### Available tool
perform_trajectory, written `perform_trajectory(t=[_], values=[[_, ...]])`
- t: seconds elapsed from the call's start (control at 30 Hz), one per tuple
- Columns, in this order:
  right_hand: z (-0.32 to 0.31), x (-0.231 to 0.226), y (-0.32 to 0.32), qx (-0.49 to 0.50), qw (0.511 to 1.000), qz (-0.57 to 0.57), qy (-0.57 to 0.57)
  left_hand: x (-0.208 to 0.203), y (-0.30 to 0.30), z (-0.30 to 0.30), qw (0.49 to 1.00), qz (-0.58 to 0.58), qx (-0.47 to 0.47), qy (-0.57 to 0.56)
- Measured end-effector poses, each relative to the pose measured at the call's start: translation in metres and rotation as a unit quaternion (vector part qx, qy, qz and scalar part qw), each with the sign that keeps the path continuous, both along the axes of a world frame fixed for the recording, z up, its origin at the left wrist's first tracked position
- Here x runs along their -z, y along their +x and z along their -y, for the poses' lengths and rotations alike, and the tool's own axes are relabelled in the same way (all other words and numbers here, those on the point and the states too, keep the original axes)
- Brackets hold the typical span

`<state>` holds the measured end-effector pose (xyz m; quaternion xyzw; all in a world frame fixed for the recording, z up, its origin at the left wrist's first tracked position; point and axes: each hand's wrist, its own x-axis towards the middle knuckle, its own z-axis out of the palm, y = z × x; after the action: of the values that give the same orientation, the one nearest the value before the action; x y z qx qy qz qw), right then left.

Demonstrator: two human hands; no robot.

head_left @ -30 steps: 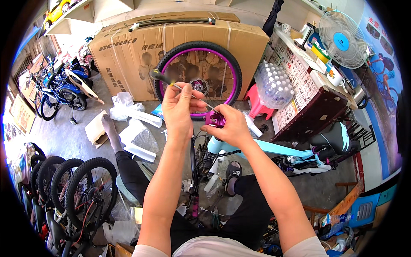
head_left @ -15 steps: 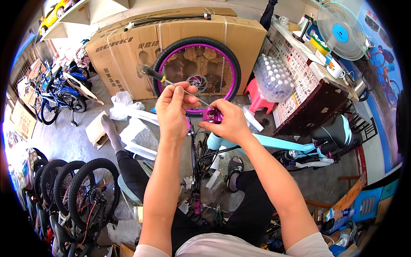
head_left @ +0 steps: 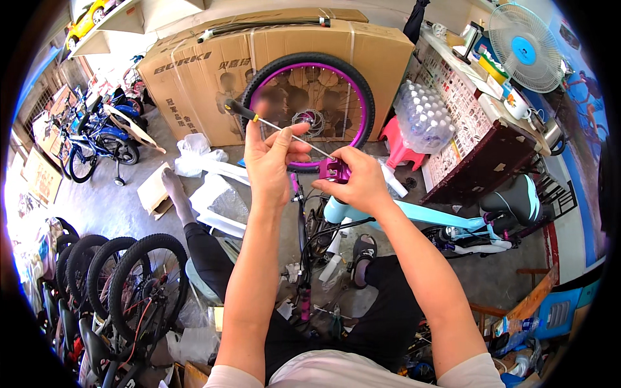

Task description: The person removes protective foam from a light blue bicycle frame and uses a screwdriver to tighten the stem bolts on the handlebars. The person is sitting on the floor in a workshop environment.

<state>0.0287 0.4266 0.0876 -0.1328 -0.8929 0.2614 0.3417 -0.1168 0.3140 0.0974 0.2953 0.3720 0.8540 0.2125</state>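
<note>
My left hand (head_left: 273, 158) pinches the shaft of a screwdriver (head_left: 240, 110) that has a black-and-yellow handle. Its index finger points up beside the handle. The shaft slopes down to the right, its tip at a purple metal bike part (head_left: 332, 170), which looks like a handlebar stem. My right hand (head_left: 363, 183) grips that part between thumb and fingers, and covers some of it. Just below lies the light-blue bike frame (head_left: 430, 215) with its black saddle (head_left: 514, 202) off to the right. A dark handlebar (head_left: 302, 239) with purple ends hangs between my forearms.
A purple-rimmed wheel (head_left: 370, 107) leans on a large cardboard box (head_left: 194, 123) ahead. Wrapped bottles (head_left: 424, 119) rest on a pink stool (head_left: 392, 137), beside a cabinet (head_left: 482, 155) with a fan (head_left: 524, 48). Several bikes (head_left: 145, 284) stand at left; white plastic wrap (head_left: 192, 155) lies on the floor.
The left index finger has lifted from the shaft toward the screwdriver's handle. The whole scene has shifted slightly right in view. My right hand keeps its grip on the purple part.
</note>
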Motion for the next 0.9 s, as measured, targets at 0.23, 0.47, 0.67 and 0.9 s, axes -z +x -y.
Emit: perform_trajectory(t=[0.23,0.47,0.67,0.9], values=[[-0.002,0.001,0.000,0.002,1.000,0.002,-0.013,0.020,-0.009,-0.003,0.993,0.090,0.047,0.054],[0.001,-0.001,0.000,0.005,1.000,0.003,-0.004,0.046,-0.022,-0.005,0.979,0.159,0.088,0.095],[-0.001,-0.001,0.002,0.009,1.000,0.003,0.003,0.046,-0.056,-0.006,0.917,0.215,0.209,0.264],[-0.002,0.000,0.001,0.002,1.000,0.003,0.002,0.043,-0.067,-0.017,0.843,0.217,0.337,0.359]])
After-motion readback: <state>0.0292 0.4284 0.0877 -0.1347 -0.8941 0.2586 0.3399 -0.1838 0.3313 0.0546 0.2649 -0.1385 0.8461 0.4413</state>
